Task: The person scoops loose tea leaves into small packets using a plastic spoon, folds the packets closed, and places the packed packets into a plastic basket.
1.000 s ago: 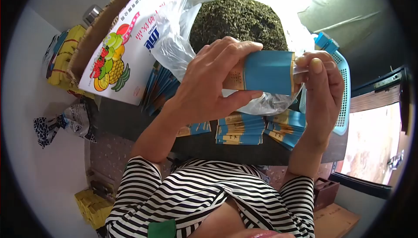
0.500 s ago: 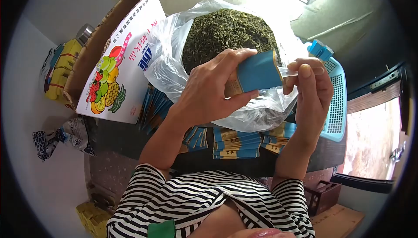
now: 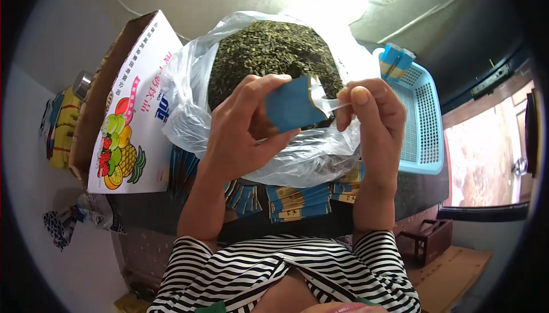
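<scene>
My left hand (image 3: 237,124) is closed around a small blue packet (image 3: 294,104), which is tilted with its open end toward the right. Inside that mouth a whitish lining shows. The fingers of my right hand (image 3: 374,113) pinch a translucent white plastic piece (image 3: 331,104), wider at the packet's mouth and narrow at the fingertips; its kind cannot be made out. Both hands are above a clear plastic bag (image 3: 189,92) full of dried, dark green leaves (image 3: 269,44). Fanned stacks of blue and gold packets (image 3: 299,201) lie on the dark table below my forearms.
On the left stands an open white carton (image 3: 143,113) with printed fruit. A light-blue basket (image 3: 430,118) sits at the right, with blue packets (image 3: 396,61) at its far edge. The dark table (image 3: 383,210) ends close to my body. A brown crate (image 3: 429,241) is low at the right.
The view has shifted, so the bag, basket and both hands appear further left. The left hand still holds the packet, and the right still pinches the plastic piece at its mouth.
</scene>
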`<state>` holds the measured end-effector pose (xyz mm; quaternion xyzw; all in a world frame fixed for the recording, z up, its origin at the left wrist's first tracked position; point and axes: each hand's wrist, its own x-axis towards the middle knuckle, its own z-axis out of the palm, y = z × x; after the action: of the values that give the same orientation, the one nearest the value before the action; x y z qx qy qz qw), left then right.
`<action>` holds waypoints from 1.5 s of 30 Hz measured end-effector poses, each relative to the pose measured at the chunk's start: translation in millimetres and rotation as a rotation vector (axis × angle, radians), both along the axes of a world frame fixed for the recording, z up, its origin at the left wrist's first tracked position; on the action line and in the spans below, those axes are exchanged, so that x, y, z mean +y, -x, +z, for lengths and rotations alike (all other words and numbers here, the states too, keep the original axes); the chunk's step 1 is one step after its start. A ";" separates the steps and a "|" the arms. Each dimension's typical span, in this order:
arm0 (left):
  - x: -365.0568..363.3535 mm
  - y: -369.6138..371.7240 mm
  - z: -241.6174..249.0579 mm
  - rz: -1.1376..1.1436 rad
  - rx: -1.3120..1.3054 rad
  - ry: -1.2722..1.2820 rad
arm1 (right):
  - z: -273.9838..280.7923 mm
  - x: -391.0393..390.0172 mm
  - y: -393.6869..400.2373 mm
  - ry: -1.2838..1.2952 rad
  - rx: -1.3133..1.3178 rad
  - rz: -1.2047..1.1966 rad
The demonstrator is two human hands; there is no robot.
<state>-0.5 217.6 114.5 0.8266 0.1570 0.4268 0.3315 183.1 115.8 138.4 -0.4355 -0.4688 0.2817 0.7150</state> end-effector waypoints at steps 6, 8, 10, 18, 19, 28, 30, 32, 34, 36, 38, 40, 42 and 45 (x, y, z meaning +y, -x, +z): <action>2.4 -1.6 -5.2 0.004 -0.116 -0.009 | -0.8 0.1 1.3 0.019 -0.077 -0.049; 1.6 2.3 -4.0 -0.003 -0.056 0.037 | -0.4 -1.3 4.5 0.007 -0.112 -0.075; 0.0 4.8 -0.2 0.032 0.013 0.063 | -0.4 -2.9 1.3 -0.034 -0.123 -0.050; 3.7 5.9 1.1 -0.043 0.036 0.016 | -2.4 -1.4 2.6 -0.037 -0.119 -0.078; 3.3 6.5 0.4 -0.038 0.037 0.017 | -3.0 -1.5 4.2 -0.021 -0.178 -0.083; 5.7 13.8 1.4 -0.020 0.055 0.230 | -7.6 0.4 1.4 -0.014 -0.099 -0.039; 9.3 14.3 1.4 -0.057 0.095 0.048 | -6.7 1.0 4.1 0.003 -0.025 -0.005; 9.0 15.0 1.2 -0.082 0.074 0.103 | -8.6 1.6 5.9 0.007 -0.034 0.023; 8.3 16.1 1.2 -0.110 0.052 0.161 | -8.9 1.6 8.4 0.014 -0.042 0.047; 7.7 18.8 4.0 -0.083 0.057 0.170 | -5.1 1.4 12.4 0.013 -0.018 -0.016; 6.7 21.8 6.4 -0.039 0.044 0.186 | -2.5 0.8 7.2 -0.005 -0.021 -0.090; 8.8 25.4 6.5 0.006 0.029 0.201 | -1.6 1.3 -4.4 -0.065 -0.043 -0.183; 15.8 30.7 5.0 0.020 -0.043 0.144 | 0.3 -2.6 -13.7 -0.029 -0.162 -0.248; 17.6 39.2 7.5 0.100 0.003 0.192 | -2.0 -7.3 -18.0 0.076 -0.353 -0.342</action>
<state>-39.6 235.3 122.1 0.7829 0.2388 0.4246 0.3871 201.0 108.5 136.4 -0.5775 -0.4950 0.0937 0.6424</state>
